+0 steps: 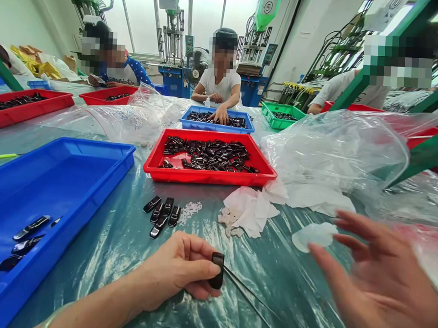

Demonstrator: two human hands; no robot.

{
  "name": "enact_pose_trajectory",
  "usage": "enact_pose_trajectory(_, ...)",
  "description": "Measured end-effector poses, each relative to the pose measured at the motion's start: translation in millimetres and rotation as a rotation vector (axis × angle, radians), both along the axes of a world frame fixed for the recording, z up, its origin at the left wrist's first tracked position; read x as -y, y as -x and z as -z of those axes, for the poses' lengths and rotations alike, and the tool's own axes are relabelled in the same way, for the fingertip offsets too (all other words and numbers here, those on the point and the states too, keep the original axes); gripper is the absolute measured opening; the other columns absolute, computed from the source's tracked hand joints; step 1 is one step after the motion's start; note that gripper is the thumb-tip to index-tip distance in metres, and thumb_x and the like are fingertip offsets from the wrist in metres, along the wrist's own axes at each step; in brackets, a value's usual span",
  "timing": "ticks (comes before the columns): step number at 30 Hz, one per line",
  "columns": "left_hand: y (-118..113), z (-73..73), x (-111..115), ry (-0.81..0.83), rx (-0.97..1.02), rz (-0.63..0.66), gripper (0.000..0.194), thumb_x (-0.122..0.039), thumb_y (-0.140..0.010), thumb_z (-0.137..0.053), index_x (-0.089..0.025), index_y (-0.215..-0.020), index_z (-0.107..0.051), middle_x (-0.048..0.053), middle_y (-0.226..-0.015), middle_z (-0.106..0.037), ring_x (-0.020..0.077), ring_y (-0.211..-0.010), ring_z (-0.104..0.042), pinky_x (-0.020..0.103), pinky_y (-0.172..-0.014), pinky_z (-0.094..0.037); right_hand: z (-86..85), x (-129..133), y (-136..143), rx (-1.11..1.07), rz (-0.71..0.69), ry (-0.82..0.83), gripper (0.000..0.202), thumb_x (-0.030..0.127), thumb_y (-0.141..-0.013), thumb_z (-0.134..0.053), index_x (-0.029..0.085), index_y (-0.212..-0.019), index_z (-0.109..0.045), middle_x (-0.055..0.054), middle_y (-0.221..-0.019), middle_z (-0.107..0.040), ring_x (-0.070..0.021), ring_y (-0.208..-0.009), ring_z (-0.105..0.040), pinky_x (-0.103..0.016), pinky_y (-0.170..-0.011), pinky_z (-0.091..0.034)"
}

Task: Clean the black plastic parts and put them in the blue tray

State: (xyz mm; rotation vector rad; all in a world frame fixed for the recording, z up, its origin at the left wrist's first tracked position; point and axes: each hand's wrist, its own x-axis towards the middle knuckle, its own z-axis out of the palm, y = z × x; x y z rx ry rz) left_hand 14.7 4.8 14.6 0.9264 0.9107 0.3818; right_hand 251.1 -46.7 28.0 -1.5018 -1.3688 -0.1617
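Note:
My left hand (179,267) pinches a small glossy black plastic piece (218,276) between thumb and fingers, low in the middle of the view. Thin metal tweezers (250,300) lie on the plastic-covered table just right of that piece, their far end partly hidden by it. To the right, my right hand (385,275) is raised with its fingers apart and holds nothing. Nearest to it is a pale, translucent rounded patch (312,236) on the table. Several black pieces (161,215) form a small cluster beyond my left hand, beside a pile of tiny white bits (190,212).
A red tray (211,177) full of black pieces stands ahead. At left is a blue tray (93,187) with several pieces. White tissue (249,209) and clear plastic bags (337,145) lie right of centre. Across the table a co-worker (221,76) reaches into another blue tray (217,126).

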Motion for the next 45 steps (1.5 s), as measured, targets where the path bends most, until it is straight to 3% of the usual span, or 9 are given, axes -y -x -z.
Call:
enact_pose_trajectory(2,-0.5,-0.8,1.3,0.016,0.006,0.015,0.033,-0.031,-0.06,-0.074,-0.01,-0.084,-0.066,0.008,-0.071,-0.068,0.0166,-0.065,-0.066,0.016,-0.051,-0.049,6.8,0.1,-20.3,-0.135,0.133,0.061,0.07,0.039,-0.062,-0.071,0.022,-0.124,-0.044,-0.013,-0.123,-0.047,-0.0298,-0.11,-0.047,-0.044,-0.089,-0.042)
enact_pose_trajectory(6,-2.6,-2.6,4.0,0.034,0.039,0.039,0.028,-0.027,-0.06,-0.073,-0.011,-0.083,-0.068,0.006,-0.069,-0.066,0.0152,-0.064,-0.065,0.016,-0.051,-0.048,31.6,-8.9,-50.5,-0.322,0.075,0.4,0.086,0.047,-0.058,-0.069,0.018,-0.13,-0.033,-0.019,-0.133,-0.041,-0.0369,-0.121,-0.039,-0.048,-0.09,-0.042)
enact_pose_trajectory(12,-4.1,-5.6,6.0,0.007,0.044,0.046,0.025,-0.023,-0.058,-0.072,-0.008,-0.078,-0.069,0.006,-0.064,-0.065,0.0123,-0.058,-0.062,0.016,-0.049,-0.047,37.0,-20.3,-50.7,-0.305,-0.152,0.618,0.047,0.048,-0.064,-0.064,0.019,-0.101,-0.059,-0.011,-0.104,-0.066,-0.0291,-0.093,-0.062,-0.039,-0.081,-0.05)
enact_pose_trajectory(16,-3.0,-4.6,7.7,0.007,0.077,0.084,0.024,-0.023,-0.057,-0.071,-0.008,-0.076,-0.07,0.006,-0.065,-0.064,0.0125,-0.058,-0.062,0.016,-0.049,-0.047,21.8,-15.4,-27.0,-0.149,-0.229,0.559,0.043,0.042,-0.062,-0.069,0.023,-0.1,-0.062,-0.006,-0.104,-0.065,-0.0287,-0.1,-0.057,-0.042,-0.087,-0.044)
enact_pose_trajectory(20,-1.8,-4.7,9.3,0.031,0.109,0.126,0.024,-0.023,-0.056,-0.072,-0.01,-0.075,-0.071,0.006,-0.067,-0.064,0.012,-0.058,-0.061,0.016,-0.049,-0.047,6.6,-11.1,1.8,0.361,-0.43,0.299,0.032,0.022,-0.079,-0.054,0.025,-0.11,-0.057,-0.004,-0.102,-0.062,-0.0207,-0.095,-0.057,-0.033,-0.081,-0.046)
enact_pose_trajectory(24,-0.1,-7.0,9.9,0.03,0.123,0.167,0.021,-0.021,-0.057,-0.069,-0.012,-0.076,-0.072,0.004,-0.067,-0.063,0.0096,-0.057,-0.059,0.015,-0.05,-0.046,-3.0,-12.4,21.4,0.69,-0.473,0.126,0.036,0.008,-0.081,-0.044,0.021,-0.113,-0.054,-0.007,-0.102,-0.061,-0.0214,-0.098,-0.054,-0.036,-0.082,-0.043)
enact_pose_trajectory(32,1.9,-7.0,11.2,0.027,0.147,0.2,0.023,-0.022,-0.057,-0.07,-0.012,-0.077,-0.072,0.003,-0.065,-0.062,0.0076,-0.053,-0.055,0.015,-0.051,-0.046,-15.9,-10.2,34.4,0.812,-0.467,0.05,0.031,0.005,-0.083,-0.041,0.023,-0.102,-0.058,-0.004,-0.095,-0.067,-0.0189,-0.093,-0.058,-0.035,-0.079,-0.038)
enact_pose_trajectory(38,1.3,-6.8,10.1,0.049,0.123,0.202,0.02,-0.022,-0.056,-0.071,-0.012,-0.073,-0.072,0.002,-0.062,-0.061,0.0093,-0.055,-0.056,0.016,-0.05,-0.046,-5.2,-6.6,37.2,0.691,-0.44,0.027,0.032,0.007,-0.088,-0.039,0.025,-0.103,-0.061,-0.005,-0.098,-0.067,-0.0215,-0.099,-0.056,-0.043,-0.087,-0.031)
enact_pose_trajectory(45,0.9,-2.8,10.3,0.039,0.128,0.219,0.018,-0.021,-0.057,-0.069,-0.012,-0.072,-0.071,0.003,-0.065,-0.063,0.008,-0.052,-0.055,0.016,-0.049,-0.046,-5.3,-4.0,36.8,0.744,-0.481,0.054,0.029,0.012,-0.091,-0.037,0.024,-0.106,-0.06,-0.005,-0.101,-0.066,-0.0209,-0.102,-0.054,-0.043,-0.09,-0.028)
